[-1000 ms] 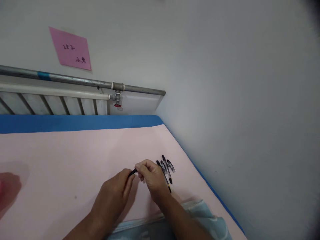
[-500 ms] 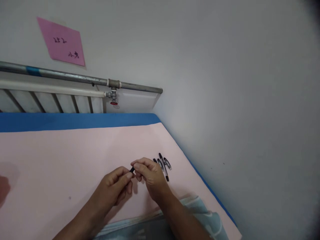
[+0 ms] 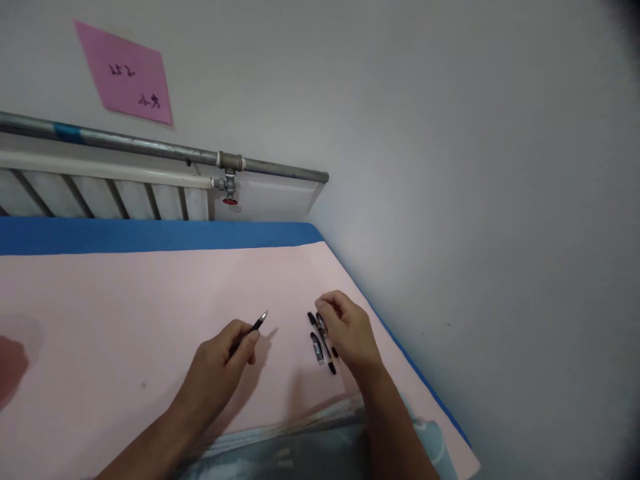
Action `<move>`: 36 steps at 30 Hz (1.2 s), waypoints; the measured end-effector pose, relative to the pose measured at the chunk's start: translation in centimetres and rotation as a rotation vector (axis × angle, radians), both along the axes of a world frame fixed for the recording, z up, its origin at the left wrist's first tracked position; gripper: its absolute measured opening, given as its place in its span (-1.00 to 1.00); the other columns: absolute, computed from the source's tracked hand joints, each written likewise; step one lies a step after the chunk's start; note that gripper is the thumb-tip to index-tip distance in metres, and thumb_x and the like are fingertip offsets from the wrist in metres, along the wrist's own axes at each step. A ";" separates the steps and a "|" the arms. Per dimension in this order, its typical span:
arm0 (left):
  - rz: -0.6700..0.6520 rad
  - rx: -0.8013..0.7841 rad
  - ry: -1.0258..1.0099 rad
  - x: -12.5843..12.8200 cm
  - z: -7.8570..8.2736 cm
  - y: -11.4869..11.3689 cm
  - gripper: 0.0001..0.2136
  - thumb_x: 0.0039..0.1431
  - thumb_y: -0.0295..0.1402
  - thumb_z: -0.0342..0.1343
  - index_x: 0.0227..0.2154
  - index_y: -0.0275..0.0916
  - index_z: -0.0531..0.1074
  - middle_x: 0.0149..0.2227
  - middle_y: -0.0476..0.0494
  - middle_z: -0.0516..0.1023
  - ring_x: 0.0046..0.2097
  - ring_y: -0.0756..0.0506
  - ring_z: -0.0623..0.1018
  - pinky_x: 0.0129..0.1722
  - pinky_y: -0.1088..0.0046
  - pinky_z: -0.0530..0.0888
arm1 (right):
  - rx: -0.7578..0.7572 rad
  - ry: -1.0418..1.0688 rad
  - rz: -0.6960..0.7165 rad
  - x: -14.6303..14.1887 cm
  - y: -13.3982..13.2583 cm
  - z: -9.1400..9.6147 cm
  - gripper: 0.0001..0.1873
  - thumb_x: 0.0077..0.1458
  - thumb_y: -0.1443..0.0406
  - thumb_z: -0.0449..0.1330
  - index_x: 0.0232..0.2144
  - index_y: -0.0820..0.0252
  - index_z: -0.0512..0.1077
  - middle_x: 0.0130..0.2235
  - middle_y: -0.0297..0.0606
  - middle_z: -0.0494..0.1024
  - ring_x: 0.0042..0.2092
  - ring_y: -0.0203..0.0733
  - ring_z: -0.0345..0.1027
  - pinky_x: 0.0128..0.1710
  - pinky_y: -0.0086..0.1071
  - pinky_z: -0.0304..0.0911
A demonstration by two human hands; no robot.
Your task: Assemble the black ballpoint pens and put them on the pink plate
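My left hand [image 3: 217, 363] is closed round a pen [image 3: 259, 322], whose silver tip points up and to the right. The rest of its barrel is hidden in the fingers. Over to the right, my right hand [image 3: 349, 332] hovers by a small group of pens and caps, thumb and fingertips pinched together. Whatever it may hold does not show. Beneath it lie a clear pen with black ends [image 3: 326, 345] and a clear-and-black pen cap [image 3: 317, 348]. Another cap [image 3: 321, 325] and a dark pen end [image 3: 335, 351] are partly covered by the hand.
A pink sheet [image 3: 125, 300] covers the blue tabletop [image 3: 150, 233]. Light blue patterned cloth [image 3: 425, 440] lies at the near edge. A wall [image 3: 475, 233] borders the right side, with a radiator [image 3: 100, 173] behind. A blurred hand [image 3: 11, 370] shows at far left.
My hands were together on a small black piece; now they are apart. The right has moved right to the pens and caps, and the pen tip shows in my left.
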State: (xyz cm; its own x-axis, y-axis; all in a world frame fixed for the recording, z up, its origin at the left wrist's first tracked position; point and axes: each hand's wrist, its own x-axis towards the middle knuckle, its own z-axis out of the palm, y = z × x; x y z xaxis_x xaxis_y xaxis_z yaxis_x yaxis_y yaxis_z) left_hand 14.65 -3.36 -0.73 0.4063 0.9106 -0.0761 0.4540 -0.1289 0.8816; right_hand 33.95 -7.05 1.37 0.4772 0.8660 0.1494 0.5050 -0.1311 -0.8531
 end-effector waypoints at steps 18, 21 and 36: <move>-0.157 -0.085 -0.055 0.7 -0.2 -0.5 -0.73 0.10 -0.19 -0.10 -0.60 -0.21 0.28 -0.64 0.07 0.30 -0.57 0.02 0.27 -0.52 0.54 0.16 | -0.649 -0.916 0.242 -1.5 -0.9 -2.3 -0.77 -0.05 0.49 0.01 -0.31 0.28 0.38 -0.27 -0.06 0.47 -0.29 -0.09 0.37 -0.39 -0.34 0.08; -0.185 -0.112 -0.092 0.6 -0.1 -0.6 -0.73 0.12 -0.18 -0.11 -0.57 -0.22 0.29 -0.63 0.08 0.29 -0.57 0.04 0.27 -0.52 0.54 0.17 | -0.528 -0.880 0.260 -1.7 -0.6 -2.5 -0.82 -0.06 0.47 0.02 -0.37 0.27 0.37 -0.31 -0.10 0.47 -0.30 -0.13 0.35 -0.39 -0.36 0.09; -0.205 -0.269 -0.237 0.8 -0.7 -0.7 -0.69 0.12 -0.10 -0.13 -0.46 -0.25 0.33 -0.62 0.09 0.24 -0.59 0.07 0.20 -0.60 0.58 0.12 | 0.322 0.635 0.070 -3.3 0.7 -1.4 -0.81 -0.05 0.31 0.12 -0.30 0.22 0.29 -0.62 -0.45 0.36 -0.65 -0.39 0.17 -0.69 -0.52 0.08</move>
